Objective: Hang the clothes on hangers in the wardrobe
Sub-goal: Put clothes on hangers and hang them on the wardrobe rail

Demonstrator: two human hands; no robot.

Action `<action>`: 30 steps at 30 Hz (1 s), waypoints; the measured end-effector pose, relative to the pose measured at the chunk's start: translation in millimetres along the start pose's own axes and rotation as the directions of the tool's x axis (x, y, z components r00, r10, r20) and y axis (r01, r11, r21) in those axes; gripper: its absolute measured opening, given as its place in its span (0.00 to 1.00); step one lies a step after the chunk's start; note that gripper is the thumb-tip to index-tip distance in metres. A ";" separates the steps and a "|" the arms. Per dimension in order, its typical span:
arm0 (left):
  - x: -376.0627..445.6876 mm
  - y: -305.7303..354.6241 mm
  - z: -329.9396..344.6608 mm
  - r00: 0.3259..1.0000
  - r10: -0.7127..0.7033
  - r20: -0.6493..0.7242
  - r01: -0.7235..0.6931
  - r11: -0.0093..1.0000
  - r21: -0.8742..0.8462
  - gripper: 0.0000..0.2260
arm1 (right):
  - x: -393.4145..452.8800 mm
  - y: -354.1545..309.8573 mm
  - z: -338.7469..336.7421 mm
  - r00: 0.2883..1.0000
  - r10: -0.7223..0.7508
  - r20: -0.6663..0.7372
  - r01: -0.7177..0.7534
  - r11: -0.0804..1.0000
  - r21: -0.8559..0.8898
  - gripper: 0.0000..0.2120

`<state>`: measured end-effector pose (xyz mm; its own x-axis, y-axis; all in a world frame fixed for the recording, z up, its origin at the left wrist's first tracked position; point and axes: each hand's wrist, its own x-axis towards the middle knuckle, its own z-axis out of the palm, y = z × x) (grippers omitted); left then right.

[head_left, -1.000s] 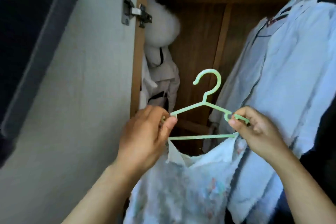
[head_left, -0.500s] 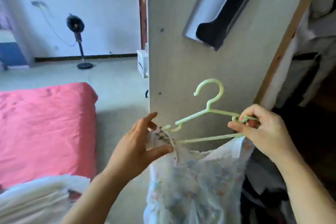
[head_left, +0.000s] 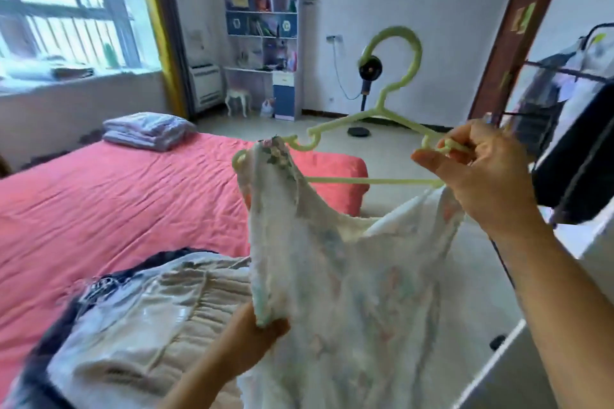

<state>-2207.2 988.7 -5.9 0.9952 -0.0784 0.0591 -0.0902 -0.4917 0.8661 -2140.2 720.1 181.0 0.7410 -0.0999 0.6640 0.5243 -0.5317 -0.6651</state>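
The person holds a pale green plastic hanger (head_left: 382, 116) up in front of them, its hook pointing upward. The right hand (head_left: 481, 173) has a closed grip on the hanger's right end, fingers and thumb curled round the plastic where the shoulder meets the bottom bar. A white floral garment (head_left: 349, 259) hangs from the hanger: 1 strap is looped over the left end, the other side is gathered up under the right hand, and the neckline sags between them below the bar. The left hand (head_left: 252, 339) is lower down, pinching a fold of the garment's left edge between thumb and fingers. Beneath the arms lies a heap of cream and dark clothes (head_left: 139, 315) on the near end of a bed with a pink cover (head_left: 116, 196). A folded blanket (head_left: 146, 129) sits at the bed's far side. Beyond stand a fan (head_left: 368, 66) and a shelf unit (head_left: 265, 43) against the wall.
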 end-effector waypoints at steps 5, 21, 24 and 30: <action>6.8 -44.5 -58.6 0.962 -0.208 -0.176 0.188 0.975 -0.120 0.26 | 44.0 14.3 136.4 0.976 -0.007 0.218 -0.001 0.999 0.036 0.17; -19.3 -215.1 -186.1 0.568 -0.674 -0.472 0.536 0.739 -0.409 0.08 | 8.4 19.3 492.5 0.589 -0.078 0.804 -0.144 0.969 0.199 0.13; -33.4 -251.2 -187.3 0.440 -0.759 -0.479 0.619 0.643 -0.450 0.13 | -16.1 28.9 536.3 0.513 -0.088 0.854 -0.142 0.972 0.185 0.11; -24.5 -291.9 -189.6 0.259 -0.800 -0.541 0.690 0.545 -0.476 0.22 | -51.4 56.4 611.2 0.351 -0.139 0.926 0.022 0.990 0.140 0.11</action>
<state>-2197.9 1298.6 -166.1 0.3509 0.8423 -0.4090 0.6563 0.0903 0.7491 -1892.4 1209.3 -99.4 0.5756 0.8177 0.0094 0.5943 -0.4104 -0.6916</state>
